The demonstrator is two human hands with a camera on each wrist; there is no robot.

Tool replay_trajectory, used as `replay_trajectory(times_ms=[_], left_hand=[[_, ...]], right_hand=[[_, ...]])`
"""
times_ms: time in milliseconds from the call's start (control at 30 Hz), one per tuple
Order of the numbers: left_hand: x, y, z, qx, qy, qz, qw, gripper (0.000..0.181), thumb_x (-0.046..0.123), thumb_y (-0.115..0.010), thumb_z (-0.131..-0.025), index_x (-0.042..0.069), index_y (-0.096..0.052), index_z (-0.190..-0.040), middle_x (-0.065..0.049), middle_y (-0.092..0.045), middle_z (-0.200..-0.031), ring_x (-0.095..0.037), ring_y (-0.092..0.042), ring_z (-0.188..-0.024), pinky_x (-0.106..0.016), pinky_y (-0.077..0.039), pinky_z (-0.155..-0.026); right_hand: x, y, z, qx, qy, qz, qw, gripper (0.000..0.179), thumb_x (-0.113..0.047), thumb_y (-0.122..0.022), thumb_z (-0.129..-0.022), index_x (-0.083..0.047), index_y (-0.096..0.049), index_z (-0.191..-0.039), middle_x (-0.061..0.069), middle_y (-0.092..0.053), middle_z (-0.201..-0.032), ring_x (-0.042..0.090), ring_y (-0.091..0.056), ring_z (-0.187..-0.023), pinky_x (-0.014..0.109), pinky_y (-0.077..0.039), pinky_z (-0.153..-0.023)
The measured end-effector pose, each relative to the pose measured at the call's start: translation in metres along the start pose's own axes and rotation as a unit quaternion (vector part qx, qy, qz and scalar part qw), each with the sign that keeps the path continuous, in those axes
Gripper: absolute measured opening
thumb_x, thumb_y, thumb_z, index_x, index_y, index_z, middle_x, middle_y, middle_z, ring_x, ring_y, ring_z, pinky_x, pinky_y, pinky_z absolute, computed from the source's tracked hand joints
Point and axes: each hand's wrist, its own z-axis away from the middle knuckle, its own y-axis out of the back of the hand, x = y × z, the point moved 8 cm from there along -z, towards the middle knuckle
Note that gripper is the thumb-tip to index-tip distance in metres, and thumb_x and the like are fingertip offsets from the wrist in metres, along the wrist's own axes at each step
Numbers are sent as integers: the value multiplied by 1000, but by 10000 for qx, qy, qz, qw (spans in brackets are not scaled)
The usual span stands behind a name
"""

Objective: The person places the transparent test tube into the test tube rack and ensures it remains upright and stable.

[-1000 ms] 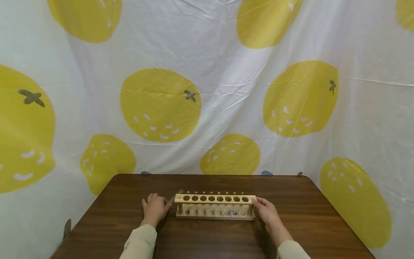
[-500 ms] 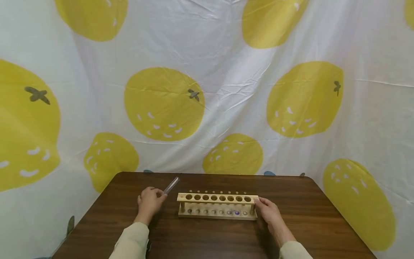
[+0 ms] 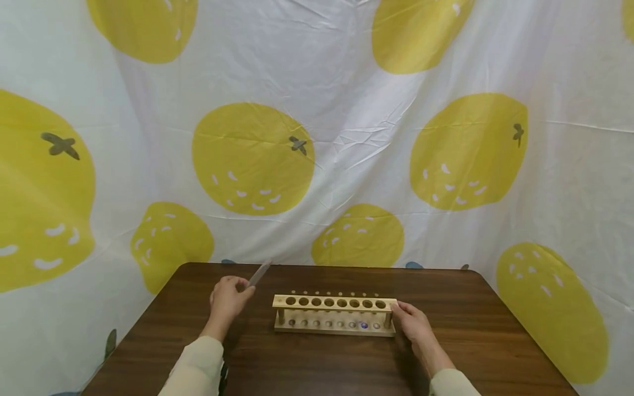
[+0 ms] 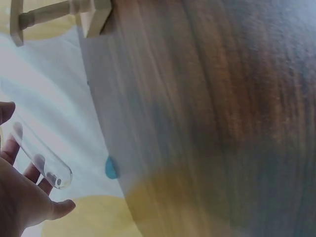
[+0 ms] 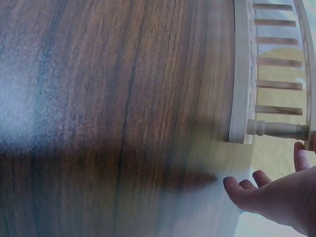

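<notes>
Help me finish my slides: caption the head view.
The left hand holds a clear tube beside a wooden rack; the right hand grips the rack's end.

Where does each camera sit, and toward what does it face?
Head: on the head, facing forward and down at table, rack, cloth; left hand, right hand, sleeves show.
Left wrist: on that wrist, facing the table and the left hand holding a clear tube.
Right wrist: on that wrist, facing the table and the right hand at the rack's end.
Both wrist views share table and rack.
</notes>
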Motion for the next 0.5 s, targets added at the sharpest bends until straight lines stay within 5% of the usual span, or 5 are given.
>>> replay_trajectory(times_ms=[233,500], left_hand=[[15,7,-5,184,-83,380,9991,25,26,-73,-88,3,-72,-99,-23,-59,-125,-45,-49,-119,-60,-36,-96],[32,8,-12,208,-146,1444,9892,27,20,-73,-90,-2,-70,-105,-23,-58,-124,-41,-49,-123,-54,-37,-104]], right_hand=[[1,0,-1,6,-14,-20,10000,59,-33,-52,-104,10,-41,-143,35,-34,-148,50,-27,-139,59,-23,-113],[-1,-1,0,-9,45,-3,10000,58,-30,-50,-105,12,-40,-143,36,-33,-148,52,-27,-139,60,-23,-113]])
